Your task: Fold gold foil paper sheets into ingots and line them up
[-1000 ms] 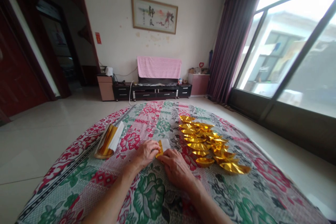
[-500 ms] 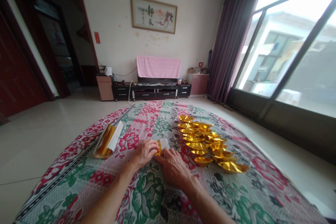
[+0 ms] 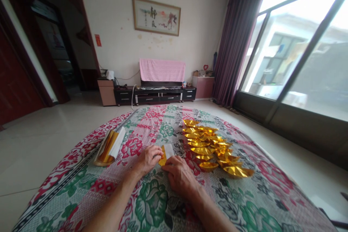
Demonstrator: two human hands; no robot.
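Note:
A small sheet of gold foil paper (image 3: 169,149) lies on the tablecloth between my hands, its white side up at the right and a gold strip showing at the left. My left hand (image 3: 149,159) is closed on the left edge, thumb and fingers pinched together. On the near right part rests my right hand (image 3: 181,174), its fingers curled together against the paper; its fingertips are partly hidden. Several folded gold paper ingots (image 3: 202,150) stand in rows right of my hands. To the left lies a curled stack of gold and white paper sheets (image 3: 118,144).
A flowered cloth (image 3: 152,203) covers the round table. Beyond it stands a low black TV cabinet (image 3: 160,98) with a pink cloth (image 3: 162,70) above. A purple curtain (image 3: 231,43) and large windows line the right side.
My right hand has drawn slightly down and away from my left, so more of the gold strip and white paper shows. The whole view has shifted a little.

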